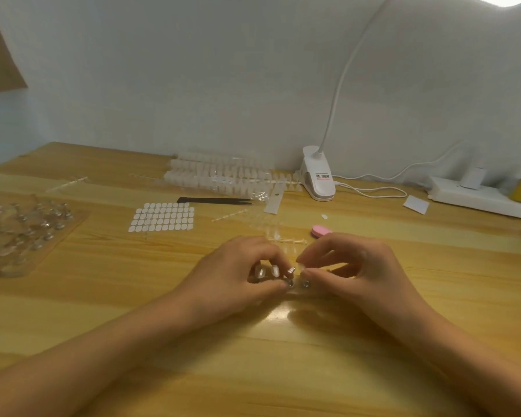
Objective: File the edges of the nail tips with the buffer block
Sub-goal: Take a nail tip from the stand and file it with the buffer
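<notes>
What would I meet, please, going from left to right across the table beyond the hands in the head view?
Cluster of clear stands → sheet of white adhesive tabs → pink buffer block → white card → white power strip.

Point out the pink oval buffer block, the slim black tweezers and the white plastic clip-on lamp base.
Pink oval buffer block [318, 230]: head view, on its exposed rounded end.
Slim black tweezers [214, 201]: head view, mid-shaft.
White plastic clip-on lamp base [318, 179]: head view, on the clip body beside the label.
</notes>
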`<state>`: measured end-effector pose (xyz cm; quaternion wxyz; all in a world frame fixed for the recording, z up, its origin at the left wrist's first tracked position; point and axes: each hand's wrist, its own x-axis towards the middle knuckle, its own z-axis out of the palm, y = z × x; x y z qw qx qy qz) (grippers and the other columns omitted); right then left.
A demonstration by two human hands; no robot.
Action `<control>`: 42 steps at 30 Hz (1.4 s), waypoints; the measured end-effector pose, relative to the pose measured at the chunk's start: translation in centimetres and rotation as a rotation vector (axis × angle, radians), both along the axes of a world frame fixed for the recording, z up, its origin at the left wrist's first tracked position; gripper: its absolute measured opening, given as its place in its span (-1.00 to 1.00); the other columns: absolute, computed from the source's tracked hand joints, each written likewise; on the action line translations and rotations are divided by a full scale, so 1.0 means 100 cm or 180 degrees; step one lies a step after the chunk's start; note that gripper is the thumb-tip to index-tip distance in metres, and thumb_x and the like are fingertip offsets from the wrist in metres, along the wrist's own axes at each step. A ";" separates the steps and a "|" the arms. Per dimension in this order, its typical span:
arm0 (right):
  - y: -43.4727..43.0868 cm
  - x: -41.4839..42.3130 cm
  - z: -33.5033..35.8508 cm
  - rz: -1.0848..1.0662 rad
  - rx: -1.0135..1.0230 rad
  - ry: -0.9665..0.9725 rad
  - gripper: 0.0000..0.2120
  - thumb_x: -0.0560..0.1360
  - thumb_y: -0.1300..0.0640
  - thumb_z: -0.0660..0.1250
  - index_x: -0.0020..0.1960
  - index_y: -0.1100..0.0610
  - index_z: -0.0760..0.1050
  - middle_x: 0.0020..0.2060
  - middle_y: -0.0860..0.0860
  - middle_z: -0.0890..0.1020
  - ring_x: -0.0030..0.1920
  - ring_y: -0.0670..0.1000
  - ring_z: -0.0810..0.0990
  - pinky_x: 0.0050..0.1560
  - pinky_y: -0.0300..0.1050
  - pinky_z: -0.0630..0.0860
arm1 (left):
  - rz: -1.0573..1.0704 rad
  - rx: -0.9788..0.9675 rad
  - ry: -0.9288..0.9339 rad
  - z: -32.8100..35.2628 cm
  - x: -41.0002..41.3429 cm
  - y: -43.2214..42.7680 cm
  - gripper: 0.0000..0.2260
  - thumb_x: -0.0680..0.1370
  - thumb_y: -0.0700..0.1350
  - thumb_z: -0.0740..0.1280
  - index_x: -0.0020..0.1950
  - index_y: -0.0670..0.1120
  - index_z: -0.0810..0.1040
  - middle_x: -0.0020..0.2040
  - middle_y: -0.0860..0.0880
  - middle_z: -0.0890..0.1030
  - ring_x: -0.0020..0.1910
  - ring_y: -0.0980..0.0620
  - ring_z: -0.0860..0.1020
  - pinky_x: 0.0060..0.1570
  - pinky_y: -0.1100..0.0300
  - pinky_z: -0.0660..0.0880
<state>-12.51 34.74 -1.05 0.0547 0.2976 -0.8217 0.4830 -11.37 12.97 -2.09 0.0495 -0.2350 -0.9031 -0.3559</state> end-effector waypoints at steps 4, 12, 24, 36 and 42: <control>-0.003 0.001 -0.001 -0.0025 0.0007 -0.0017 -0.86 0.37 0.04 0.51 -0.09 0.05 0.66 -0.17 -0.13 0.71 -0.12 -0.10 0.71 -0.13 0.01 0.65 | 0.0138 0.0412 -0.0029 -0.002 0.002 0.005 -0.89 0.42 0.06 0.46 -0.08 0.13 0.63 -0.11 0.19 0.60 -0.15 0.16 0.52 -0.17 0.18 0.49; -0.009 0.005 -0.007 -0.0151 -0.0003 0.0252 -0.78 0.38 -0.08 0.44 -0.05 0.01 0.68 -0.17 -0.16 0.71 -0.16 -0.13 0.72 -0.16 0.01 0.65 | 0.0443 0.0790 -0.0252 -0.009 0.001 0.011 -0.83 0.34 0.15 0.49 -0.25 0.11 0.58 -0.30 0.24 0.56 -0.34 0.21 0.48 -0.34 0.27 0.39; -0.011 0.002 -0.011 -0.0187 0.0084 0.0469 -0.84 0.38 -0.01 0.46 -0.07 -0.01 0.70 -0.17 -0.19 0.71 -0.17 -0.16 0.70 -0.15 -0.20 0.63 | 0.0522 0.1107 -0.0453 -0.012 0.000 0.011 -0.85 0.34 0.01 0.56 -0.30 0.09 0.61 -0.40 0.02 0.56 -0.51 0.18 0.46 -0.47 0.32 0.38; -0.011 0.003 -0.010 -0.0256 0.0251 0.0708 -0.90 0.38 0.08 0.51 -0.10 0.02 0.71 -0.21 -0.18 0.70 -0.16 -0.15 0.68 -0.19 -0.35 0.55 | 0.0463 0.1174 -0.0351 -0.012 -0.001 0.011 -0.87 0.30 0.10 0.54 -0.33 0.16 0.61 -0.40 0.04 0.56 -0.49 0.23 0.44 -0.49 0.42 0.31; -0.012 0.003 -0.012 -0.0393 0.0278 0.0510 -0.89 0.37 0.06 0.54 -0.11 0.00 0.70 -0.20 -0.19 0.69 -0.12 -0.13 0.66 -0.16 -0.28 0.56 | 0.0562 0.1021 -0.0253 -0.013 -0.001 0.011 -0.85 0.32 0.11 0.53 -0.30 0.12 0.60 -0.32 0.02 0.61 -0.38 0.13 0.53 -0.42 0.27 0.43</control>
